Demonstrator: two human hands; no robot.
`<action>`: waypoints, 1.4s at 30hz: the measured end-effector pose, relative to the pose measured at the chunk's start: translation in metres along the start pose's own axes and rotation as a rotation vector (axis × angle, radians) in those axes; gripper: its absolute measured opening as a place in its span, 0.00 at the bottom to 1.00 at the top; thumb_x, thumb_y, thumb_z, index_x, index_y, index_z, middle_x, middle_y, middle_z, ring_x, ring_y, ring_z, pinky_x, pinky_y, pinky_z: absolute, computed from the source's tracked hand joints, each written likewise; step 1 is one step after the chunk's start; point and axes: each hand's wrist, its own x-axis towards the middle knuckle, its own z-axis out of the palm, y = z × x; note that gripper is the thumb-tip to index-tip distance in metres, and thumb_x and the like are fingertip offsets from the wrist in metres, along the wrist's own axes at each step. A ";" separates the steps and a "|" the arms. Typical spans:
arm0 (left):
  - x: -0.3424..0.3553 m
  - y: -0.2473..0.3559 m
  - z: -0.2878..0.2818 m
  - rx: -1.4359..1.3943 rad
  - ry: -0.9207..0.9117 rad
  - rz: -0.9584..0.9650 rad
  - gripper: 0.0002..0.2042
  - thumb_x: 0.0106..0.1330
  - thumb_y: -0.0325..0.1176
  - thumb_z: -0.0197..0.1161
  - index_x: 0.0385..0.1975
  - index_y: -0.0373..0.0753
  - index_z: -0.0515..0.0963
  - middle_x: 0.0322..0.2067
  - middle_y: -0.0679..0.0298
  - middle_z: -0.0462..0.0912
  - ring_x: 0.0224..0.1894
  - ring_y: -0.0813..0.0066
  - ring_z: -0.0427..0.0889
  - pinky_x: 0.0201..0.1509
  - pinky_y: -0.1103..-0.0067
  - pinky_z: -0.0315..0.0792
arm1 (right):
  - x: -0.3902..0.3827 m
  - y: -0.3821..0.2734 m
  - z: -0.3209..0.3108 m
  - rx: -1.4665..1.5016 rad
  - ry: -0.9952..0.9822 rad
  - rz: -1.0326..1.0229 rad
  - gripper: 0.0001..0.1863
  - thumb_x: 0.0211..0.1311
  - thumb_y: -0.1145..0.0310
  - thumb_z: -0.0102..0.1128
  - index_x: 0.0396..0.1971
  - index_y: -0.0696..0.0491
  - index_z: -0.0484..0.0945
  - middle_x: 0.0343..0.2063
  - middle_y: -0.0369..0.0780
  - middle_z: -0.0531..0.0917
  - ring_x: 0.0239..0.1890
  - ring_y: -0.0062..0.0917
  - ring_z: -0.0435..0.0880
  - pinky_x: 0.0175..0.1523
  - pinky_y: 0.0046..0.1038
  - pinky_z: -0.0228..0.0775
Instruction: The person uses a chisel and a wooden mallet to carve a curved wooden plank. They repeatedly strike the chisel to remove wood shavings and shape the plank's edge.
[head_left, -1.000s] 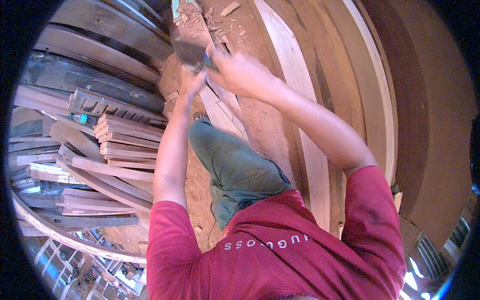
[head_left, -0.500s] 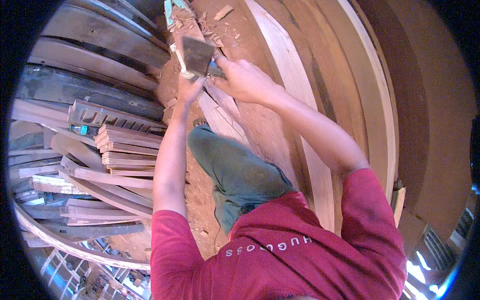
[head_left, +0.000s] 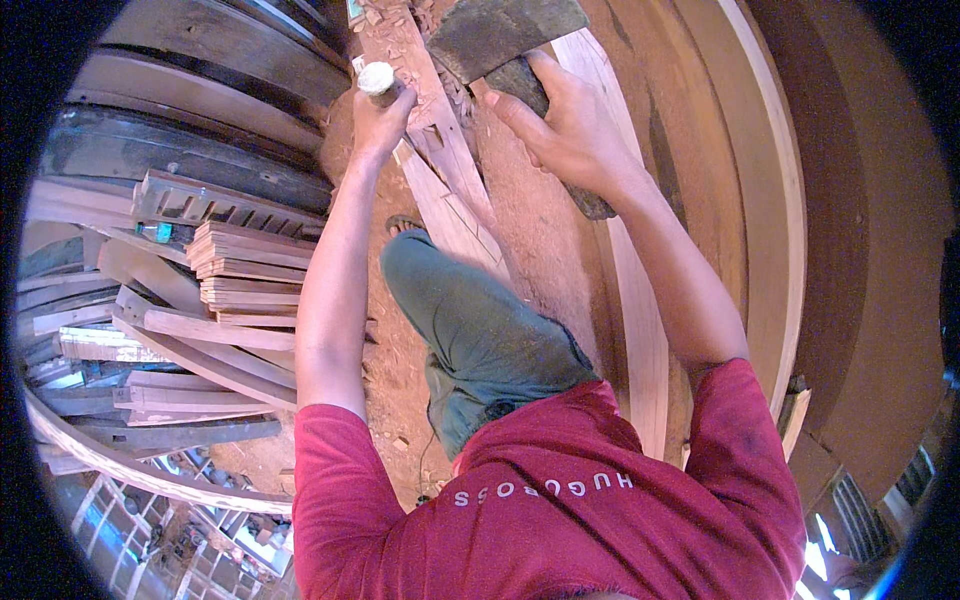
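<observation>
My left hand [head_left: 378, 125] is closed round an upright tool, likely a chisel [head_left: 377, 78], whose pale, worn round top faces up, over a wooden beam [head_left: 445, 170] scattered with chips [head_left: 390, 30]. To its right my right hand [head_left: 570, 130] grips a dark wooden-handled tool with a broad, dark metal blade [head_left: 505, 30], raised apart from the chisel. The chisel's lower end is hidden by my left hand. My green-trousered leg [head_left: 470, 310] is beside the beam, with a sandalled foot under it.
Stacked short boards [head_left: 250, 270], curved timbers [head_left: 200, 370] and a slotted wooden piece [head_left: 220, 210] lie on the left, with dark planks [head_left: 190, 120] behind. Long pale boards [head_left: 640, 330] run along the right. Sawdust covers the ground [head_left: 400, 450].
My right hand has lifted the broad-bladed tool away from the chisel top, up and to the right, uncovering the top. My left hand still holds the chisel and has moved slightly up.
</observation>
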 end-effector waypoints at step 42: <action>0.027 0.002 -0.015 -0.181 0.154 0.045 0.04 0.57 0.28 0.63 0.25 0.38 0.75 0.20 0.70 0.76 0.21 0.82 0.73 0.24 0.82 0.67 | 0.011 -0.025 -0.003 -0.037 -0.047 -0.066 0.20 0.60 0.60 0.59 0.46 0.59 0.73 0.34 0.57 0.81 0.41 0.52 0.81 0.45 0.45 0.72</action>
